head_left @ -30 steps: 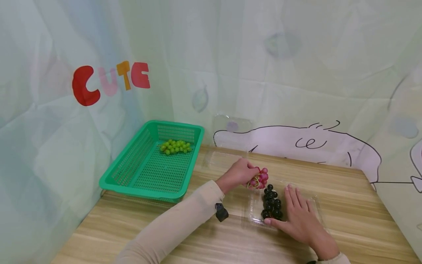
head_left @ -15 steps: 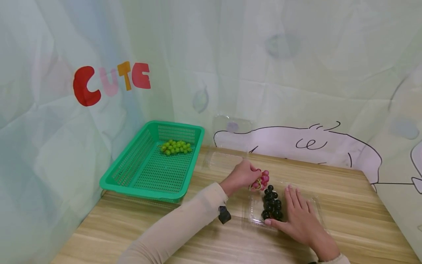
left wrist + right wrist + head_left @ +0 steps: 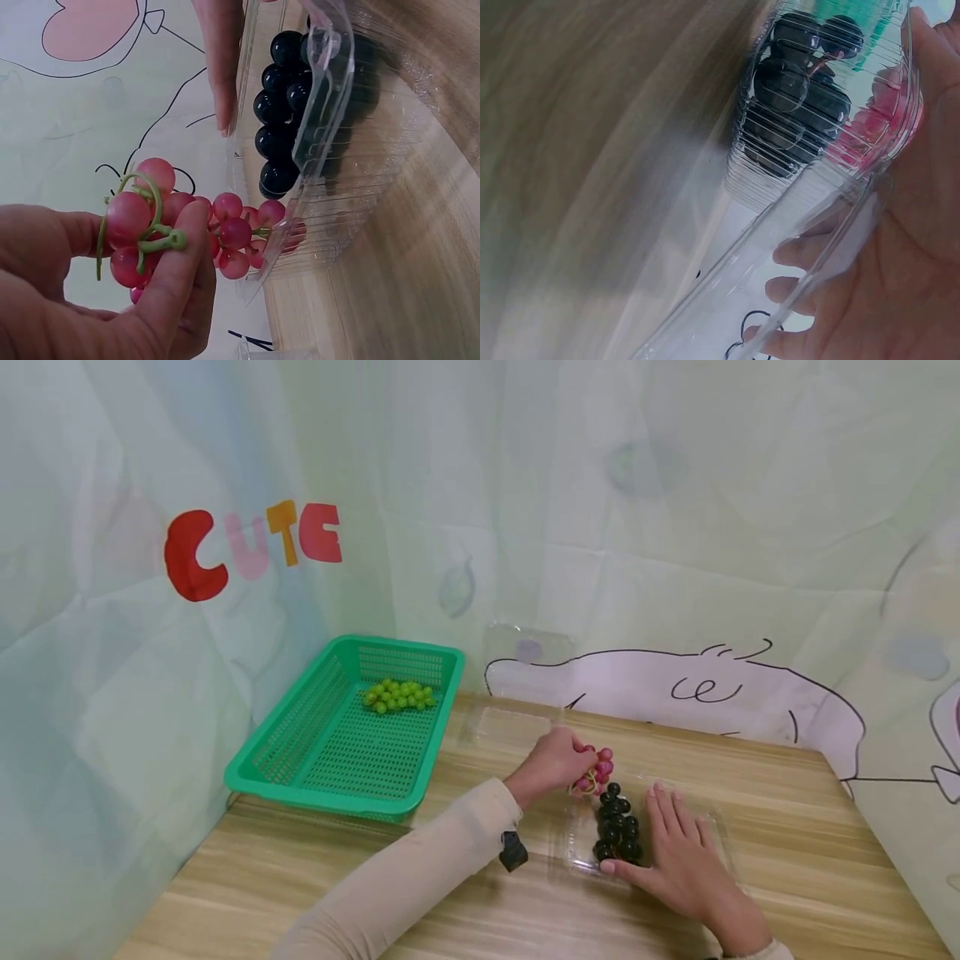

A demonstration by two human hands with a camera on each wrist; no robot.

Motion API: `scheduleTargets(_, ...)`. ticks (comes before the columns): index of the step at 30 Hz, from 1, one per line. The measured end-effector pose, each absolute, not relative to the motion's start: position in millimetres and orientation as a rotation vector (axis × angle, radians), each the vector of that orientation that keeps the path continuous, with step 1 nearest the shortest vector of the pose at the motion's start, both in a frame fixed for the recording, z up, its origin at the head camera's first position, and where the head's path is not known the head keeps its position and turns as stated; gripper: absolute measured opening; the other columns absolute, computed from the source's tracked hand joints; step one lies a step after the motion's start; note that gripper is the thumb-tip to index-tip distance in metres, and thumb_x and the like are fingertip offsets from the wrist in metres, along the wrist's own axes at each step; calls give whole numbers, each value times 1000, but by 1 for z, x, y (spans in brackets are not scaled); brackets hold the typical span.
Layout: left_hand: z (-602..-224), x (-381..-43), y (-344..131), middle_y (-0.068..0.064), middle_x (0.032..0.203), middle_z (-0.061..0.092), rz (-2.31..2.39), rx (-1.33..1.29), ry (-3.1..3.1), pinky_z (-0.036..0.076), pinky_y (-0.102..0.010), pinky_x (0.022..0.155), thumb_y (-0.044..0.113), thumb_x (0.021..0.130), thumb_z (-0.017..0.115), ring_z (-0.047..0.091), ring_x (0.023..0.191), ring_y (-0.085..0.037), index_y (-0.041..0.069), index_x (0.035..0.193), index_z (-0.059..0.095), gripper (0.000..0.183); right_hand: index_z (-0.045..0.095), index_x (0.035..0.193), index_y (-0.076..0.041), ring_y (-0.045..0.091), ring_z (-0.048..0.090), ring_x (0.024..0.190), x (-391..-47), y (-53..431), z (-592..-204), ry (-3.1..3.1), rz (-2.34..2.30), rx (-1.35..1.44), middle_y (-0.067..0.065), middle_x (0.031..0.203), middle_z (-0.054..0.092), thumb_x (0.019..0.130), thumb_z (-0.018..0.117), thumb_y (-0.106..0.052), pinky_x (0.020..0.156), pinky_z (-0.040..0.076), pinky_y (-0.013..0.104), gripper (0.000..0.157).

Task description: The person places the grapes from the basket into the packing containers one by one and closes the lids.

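Observation:
My left hand (image 3: pixel 557 762) pinches a bunch of red grapes (image 3: pixel 602 768) by its green stem, at the far left corner of a clear plastic container (image 3: pixel 580 843). In the left wrist view, the lower end of the red bunch (image 3: pixel 234 234) overlaps the container's rim. A bunch of black grapes (image 3: pixel 618 828) lies inside the container, on its left side. My right hand (image 3: pixel 684 860) rests on the right part of the container with fingers straight. Its thumb reaches across the near side, close to the black grapes. The palm hides the container's near right corner.
A green perforated basket (image 3: pixel 438 760) stands at the left, holding a bunch of green grapes (image 3: pixel 399 696). Another clear plastic container (image 3: pixel 517 724) stands open at the back by the wall sheet. The wooden table (image 3: pixel 810 860) meets printed sheets behind and at the sides.
My left hand has shifted slightly right and nearer, bringing the red grapes closer to the container. The right hand and the black grapes stay where they were.

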State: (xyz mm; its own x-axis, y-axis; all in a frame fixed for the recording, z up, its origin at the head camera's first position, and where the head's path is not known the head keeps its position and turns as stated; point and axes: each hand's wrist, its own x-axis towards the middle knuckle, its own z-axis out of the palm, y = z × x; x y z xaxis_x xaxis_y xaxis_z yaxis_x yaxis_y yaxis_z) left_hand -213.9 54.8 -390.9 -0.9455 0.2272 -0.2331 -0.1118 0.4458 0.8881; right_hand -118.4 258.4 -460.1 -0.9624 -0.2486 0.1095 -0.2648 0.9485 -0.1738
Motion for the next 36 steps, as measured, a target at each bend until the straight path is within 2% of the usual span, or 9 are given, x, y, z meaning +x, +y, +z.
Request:
scheduleTargets(4, -393, -213, 54, -4, 58, 62, 1442, 121, 2412, 34, -21, 41, 21, 99, 66, 53, 49, -12, 12, 55, 51, 47, 23, 156, 9, 50, 20, 149, -119, 258, -460, -3013, 286, 403, 28, 164, 20, 81, 61, -80, 109, 25, 76, 122)
scheduleTargets(10, -393, -210, 52, 2, 52, 52, 1377, 169, 2465, 33, -21, 40, 24, 98, 68, 50, 47, -12, 14, 57, 46, 47, 22, 157, 8, 50, 21, 149, -120, 258, -459, -3013, 272, 405, 28, 164, 20, 81, 61, -80, 109, 27, 76, 123)
scheduleTargets(17, -393, -204, 52, 1, 53, 59, 1355, 234, 2486, 41, -20, 40, 23, 97, 68, 57, 47, -13, 15, 58, 50, 43, 21, 157, 8, 50, 20, 149, -119, 258, -459, -3023, 270, 400, 28, 164, 20, 81, 60, -80, 109, 26, 76, 123)
scheduleTargets(21, -392, -203, 53, 0, 55, 61, 1382, 227, 2480, 41, -21, 41, 23, 98, 68, 58, 49, -15, 14, 61, 53, 40, 22, 157, 8, 50, 20, 149, -119, 258, -459, -3023, 273, 405, 28, 164, 20, 81, 60, -81, 109, 26, 76, 123)
scheduleTargets(28, -396, -203, 60, -2, 70, 62, 1362, 168, 2536, 51, -23, 48, 19, 97, 69, 60, 55, -14, 11, 85, 57, 19, 23, 156, 9, 50, 20, 149, -120, 258, -460, -3017, 276, 403, 28, 164, 21, 81, 61, -80, 109, 25, 76, 123)
scheduleTargets(36, -397, -200, 64, 0, 66, 64, 1235, 226, 2616, 44, -21, 43, 23, 91, 77, 58, 50, -10, 12, 83, 58, 23, 22, 156, 9, 50, 20, 150, -119, 258, -460, -3024, 291, 397, 28, 164, 20, 81, 61, -80, 108, 25, 77, 123)
